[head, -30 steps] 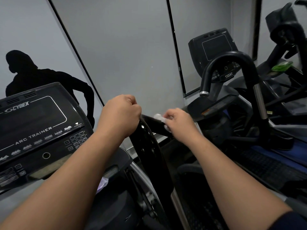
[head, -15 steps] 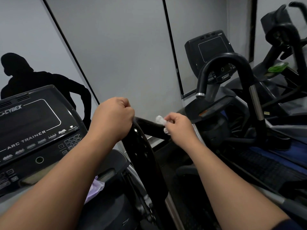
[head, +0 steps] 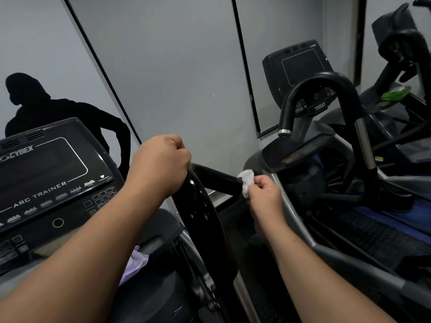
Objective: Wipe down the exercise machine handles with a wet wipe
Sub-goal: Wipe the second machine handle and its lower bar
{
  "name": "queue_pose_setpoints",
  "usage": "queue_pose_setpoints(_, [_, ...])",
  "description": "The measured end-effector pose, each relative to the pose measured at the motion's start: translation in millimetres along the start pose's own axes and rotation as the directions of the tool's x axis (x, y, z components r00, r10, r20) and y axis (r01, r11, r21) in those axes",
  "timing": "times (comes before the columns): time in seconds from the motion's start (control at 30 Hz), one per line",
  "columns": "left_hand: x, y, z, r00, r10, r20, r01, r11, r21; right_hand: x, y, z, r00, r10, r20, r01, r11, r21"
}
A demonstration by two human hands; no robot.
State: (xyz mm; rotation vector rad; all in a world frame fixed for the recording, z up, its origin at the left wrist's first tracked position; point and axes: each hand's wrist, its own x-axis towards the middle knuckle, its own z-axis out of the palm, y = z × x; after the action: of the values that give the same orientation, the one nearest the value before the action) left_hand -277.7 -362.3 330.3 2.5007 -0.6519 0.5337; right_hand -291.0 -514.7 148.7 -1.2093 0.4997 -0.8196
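The left hand (head: 161,164) clenches the top bend of the black handle (head: 200,206). The right hand (head: 262,192) pinches a white wet wipe (head: 247,181) against that handle's outer tip, right of the left hand's grip.

The near console (head: 50,183), at the left of the view, bears the brand name "CYBEX" in pale capitals at its upper left corner, beside a partly cut-off logo mark. Below the outlined display area, the words "ARC TRAINER" run across the panel in spaced capitals. The keypad markings on this console are too small to read. The far console (head: 300,66), on the neighbouring machine at the right, carries a small plate (head: 320,106) below its button row reading "750AT". A faint brand mark at its upper right corner is not legible.
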Motion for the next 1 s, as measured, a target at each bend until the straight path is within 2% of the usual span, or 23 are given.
queue_pose_setpoints(0.07, [0, 0, 0, 1.000, -0.006, 0.003, 0.006, 1.000, -0.005, -1, 7, 0, 0.998, 0.066, 0.012, -0.066, 0.998, 0.022])
queue_pose_setpoints(0.2, [0, 0, 0, 1.000, 0.001, -0.003, -0.001, 1.000, -0.006, 0, 7, 2, 0.995, 0.080, -0.054, -0.070, 0.982, 0.175])
queue_pose_setpoints(0.3, [-1, 0, 1, 1.000, 0.009, -0.004, -0.009, 1.000, -0.013, -3, 15, 5, 0.986, 0.164, 0.025, -0.165, 0.960, 0.225])
queue_pose_setpoints(0.43, [-1, -1, 0, 1.000, -0.005, -0.003, 0.005, 0.999, -0.032, 3, 11, 3, 0.988, 0.152, -0.017, -0.137, 0.929, 0.342])
queue_pose_setpoints(0.57, [0, -1, 0, 1.000, -0.002, 0.005, 0.002, 1.000, -0.030, -6, 8, 6, 0.975, 0.209, 0.070, -0.220, 0.907, 0.359])
queue_pose_setpoints(0.7, [1, -1, 0, 1.000, -0.005, 0.012, 0.005, 0.999, -0.035, -2, 1, 4, 0.981, 0.192, 0.024, -0.183, 0.883, 0.432])
queue_pose_setpoints(0.8, [0, -2, 0, 1.000, -0.004, 0.015, 0.004, 0.999, -0.039, -11, 8, 9, 0.962, 0.250, 0.112, -0.274, 0.878, 0.392])
queue_pose_setpoints(0.93, [0, -2, 0, 1.000, -0.005, 0.017, 0.006, 0.999, -0.052, -15, 8, 8, 0.950, 0.292, 0.110, -0.303, 0.781, 0.546])
queue_pose_setpoints(1.0, [0, -2, 0, 1.000, -0.003, 0.019, 0.004, 0.999, -0.050, -20, 10, 16, 0.933, 0.316, 0.175, -0.357, 0.729, 0.585])
